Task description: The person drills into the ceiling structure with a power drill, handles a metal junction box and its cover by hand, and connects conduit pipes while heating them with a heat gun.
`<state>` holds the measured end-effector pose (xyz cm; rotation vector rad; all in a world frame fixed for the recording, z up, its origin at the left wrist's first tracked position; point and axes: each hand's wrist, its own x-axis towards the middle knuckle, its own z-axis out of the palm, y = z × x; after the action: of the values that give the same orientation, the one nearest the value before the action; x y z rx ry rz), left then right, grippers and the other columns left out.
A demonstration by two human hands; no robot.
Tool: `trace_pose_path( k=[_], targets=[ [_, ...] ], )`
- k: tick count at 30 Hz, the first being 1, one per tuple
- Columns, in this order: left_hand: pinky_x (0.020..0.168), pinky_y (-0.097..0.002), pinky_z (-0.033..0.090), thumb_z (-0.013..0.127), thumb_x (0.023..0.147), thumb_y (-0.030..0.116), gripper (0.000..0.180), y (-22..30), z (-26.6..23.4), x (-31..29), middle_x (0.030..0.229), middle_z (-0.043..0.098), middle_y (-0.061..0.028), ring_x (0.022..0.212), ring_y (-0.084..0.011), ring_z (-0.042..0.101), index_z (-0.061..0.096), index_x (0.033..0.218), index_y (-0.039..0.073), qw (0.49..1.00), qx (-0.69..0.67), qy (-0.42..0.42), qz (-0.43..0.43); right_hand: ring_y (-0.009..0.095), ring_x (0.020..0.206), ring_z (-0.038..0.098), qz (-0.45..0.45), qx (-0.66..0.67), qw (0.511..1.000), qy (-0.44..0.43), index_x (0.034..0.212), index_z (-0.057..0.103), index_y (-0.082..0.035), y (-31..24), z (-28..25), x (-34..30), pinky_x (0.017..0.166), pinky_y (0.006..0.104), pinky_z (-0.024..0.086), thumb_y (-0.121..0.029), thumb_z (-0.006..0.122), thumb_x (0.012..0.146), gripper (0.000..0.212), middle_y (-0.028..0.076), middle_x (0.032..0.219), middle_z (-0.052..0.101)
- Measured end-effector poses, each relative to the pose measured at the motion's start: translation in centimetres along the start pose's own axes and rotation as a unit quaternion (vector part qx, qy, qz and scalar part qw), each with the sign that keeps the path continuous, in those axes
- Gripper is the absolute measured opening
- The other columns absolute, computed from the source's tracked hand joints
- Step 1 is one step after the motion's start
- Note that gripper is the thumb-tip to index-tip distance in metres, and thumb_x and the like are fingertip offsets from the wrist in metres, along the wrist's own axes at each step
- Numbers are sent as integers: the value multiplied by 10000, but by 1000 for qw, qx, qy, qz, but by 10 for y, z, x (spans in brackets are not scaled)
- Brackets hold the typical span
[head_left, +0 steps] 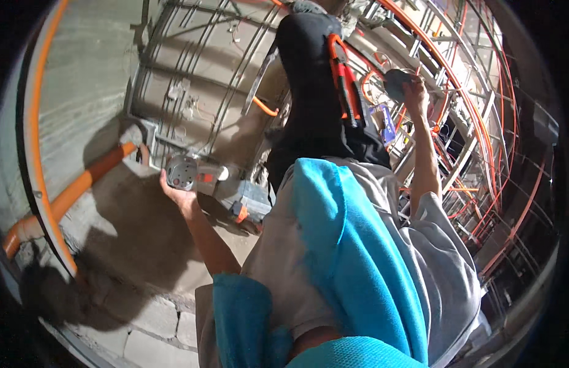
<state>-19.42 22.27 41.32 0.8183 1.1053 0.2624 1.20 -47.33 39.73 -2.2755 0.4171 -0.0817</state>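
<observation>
My left hand (178, 195) is closed around the lower edge of a round grey electrical box (182, 172). Several holes show in the box's face. Out to the right, my right hand (416, 97) grips a dark round disc-like piece (396, 85) by its edge; whether it is a cover or another box I cannot tell. The two pieces are held far apart, one on each side of my legs. Red-and-black-handled pliers (344, 80) lie along my dark trouser leg, touching neither hand.
A thick orange pipe (88, 183) and a thinner orange conduit (36, 122) run along the left wall. Metal framing (205, 67) stands ahead. Orange and red conduits (462, 92) crowd the right side. Grey gear with orange parts (247, 199) sits beside my left forearm.
</observation>
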Motion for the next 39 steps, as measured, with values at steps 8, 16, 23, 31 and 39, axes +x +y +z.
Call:
trace_pose_path(
  k=[8,16,23,31,39],
  targets=[
    [984,-520,520,542,977,451,552,-64,-52,9,1316,657,-127,1185,-341,627,605,1385,85,966,-74,-248,23,379,985,712,-60,-171,962,-207,1135,682,-39,114,13,-36,870,457,556,-85,638,885,259,185,1042,725],
    [954,-513,553,548,972,448,599,-133,-47,2,1293,662,-160,1145,-352,656,549,1442,76,995,-55,-48,-70,366,962,712,-26,-262,935,-239,1157,657,-43,145,-20,-52,859,469,551,-182,619,928,271,205,1011,720],
    [918,-493,571,495,1030,366,515,-172,-90,11,1286,666,-170,1106,-328,679,550,1441,62,986,-85,-90,-111,390,964,705,-14,-305,923,-232,1159,645,-58,191,-14,-49,850,487,548,-272,634,929,314,216,1008,717],
    [768,-489,591,506,1027,382,492,-163,-100,18,1166,698,-132,1036,-281,697,581,1395,64,985,-37,-120,-117,418,966,698,36,-354,913,-197,1160,631,-76,258,-22,-73,839,508,544,-375,651,931,377,229,1005,714],
    [695,-420,589,609,984,377,507,-150,-61,38,1155,707,-99,931,-258,714,598,1403,91,991,-6,-75,-110,425,922,707,48,-418,893,-161,1052,665,-96,326,-23,-102,820,500,566,-423,686,929,350,197,931,724]
  ],
)
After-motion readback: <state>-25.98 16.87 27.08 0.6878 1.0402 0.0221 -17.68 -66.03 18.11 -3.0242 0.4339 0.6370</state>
